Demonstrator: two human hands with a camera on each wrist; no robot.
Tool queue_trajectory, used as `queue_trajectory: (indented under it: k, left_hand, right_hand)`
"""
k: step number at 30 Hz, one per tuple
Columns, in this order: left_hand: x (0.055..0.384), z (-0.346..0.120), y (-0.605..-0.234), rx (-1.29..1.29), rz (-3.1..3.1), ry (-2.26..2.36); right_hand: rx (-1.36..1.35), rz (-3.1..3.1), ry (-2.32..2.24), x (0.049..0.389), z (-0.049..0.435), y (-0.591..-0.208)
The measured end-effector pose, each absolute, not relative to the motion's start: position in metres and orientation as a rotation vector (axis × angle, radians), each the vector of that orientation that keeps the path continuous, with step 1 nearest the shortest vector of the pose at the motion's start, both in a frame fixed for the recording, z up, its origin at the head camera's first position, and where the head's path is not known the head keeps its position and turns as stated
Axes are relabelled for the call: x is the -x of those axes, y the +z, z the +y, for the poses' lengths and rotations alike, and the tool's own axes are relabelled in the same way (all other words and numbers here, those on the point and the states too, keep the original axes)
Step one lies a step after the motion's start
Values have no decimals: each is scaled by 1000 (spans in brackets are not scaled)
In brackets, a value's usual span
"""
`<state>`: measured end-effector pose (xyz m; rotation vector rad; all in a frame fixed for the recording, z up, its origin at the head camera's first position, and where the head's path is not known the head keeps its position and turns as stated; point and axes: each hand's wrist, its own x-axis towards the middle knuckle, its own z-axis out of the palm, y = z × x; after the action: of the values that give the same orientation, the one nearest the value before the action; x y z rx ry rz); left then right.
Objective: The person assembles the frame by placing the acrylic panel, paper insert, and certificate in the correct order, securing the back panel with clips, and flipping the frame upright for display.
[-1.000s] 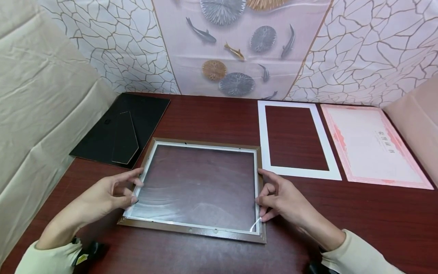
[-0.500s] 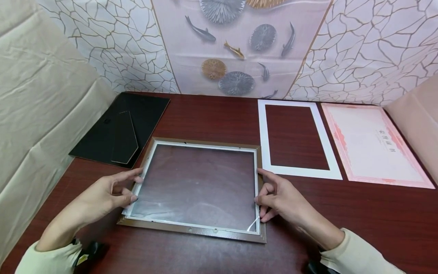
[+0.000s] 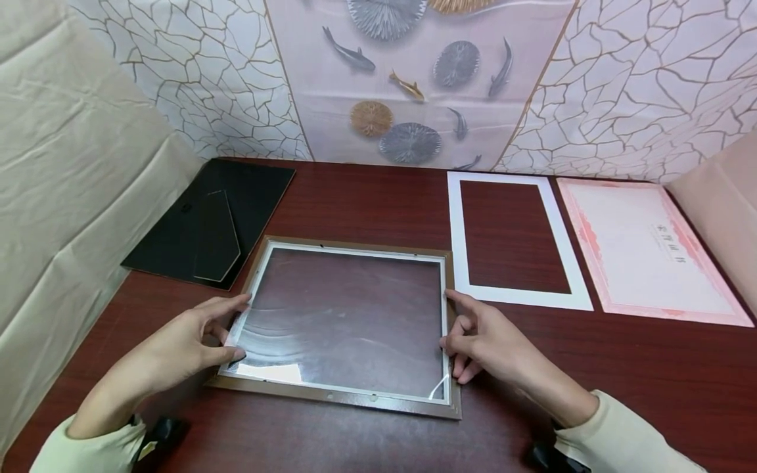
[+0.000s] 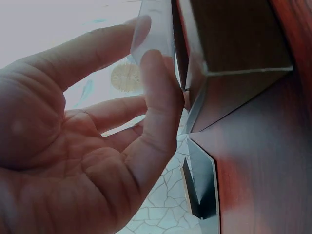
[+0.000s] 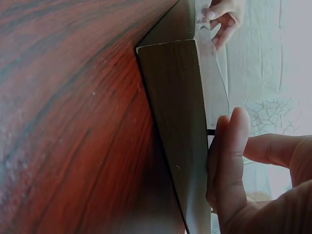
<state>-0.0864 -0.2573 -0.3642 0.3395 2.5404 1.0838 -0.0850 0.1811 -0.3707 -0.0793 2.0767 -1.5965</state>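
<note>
A brown picture frame [image 3: 331,395] with a white inner lip lies face down on the table. On it rests a clear plastic sheet [image 3: 349,328], bowed up slightly in the right wrist view. My left hand [image 3: 177,345] pinches the sheet's left edge between thumb and fingers; the left wrist view shows the clear sheet [image 4: 157,29] between them. At the opposite side, my right hand [image 3: 493,341] holds the sheet's right edge with thumb and curled fingers, its index finger extended along the frame's side. Fingers hide the exact right-hand contact.
A black backing board [image 3: 171,230] with a folded stand lies at the back left. To the right are a white mat [image 3: 520,299] with a rectangular opening and a pink-bordered certificate [image 3: 633,263]. Patterned cloth [image 3: 414,79] hangs behind the dark red table [image 3: 367,197].
My left hand has shifted slightly right, its thumb lower on the sheet. The sheet's lower left corner has moved inward, and a bright reflection shows there. The right hand stays nearly still.
</note>
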Motion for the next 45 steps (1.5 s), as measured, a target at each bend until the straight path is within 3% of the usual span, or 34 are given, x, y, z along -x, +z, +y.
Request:
queue_trajectory:
  k: [17, 45]
  left_hand:
    - [83, -249, -372, -500, 2771, 872]
    - [62, -241, -385, -439, 2839, 682]
  right_hand:
    - [87, 2089, -1594, 84, 183, -372]
    - [127, 2133, -1581, 87, 188, -371]
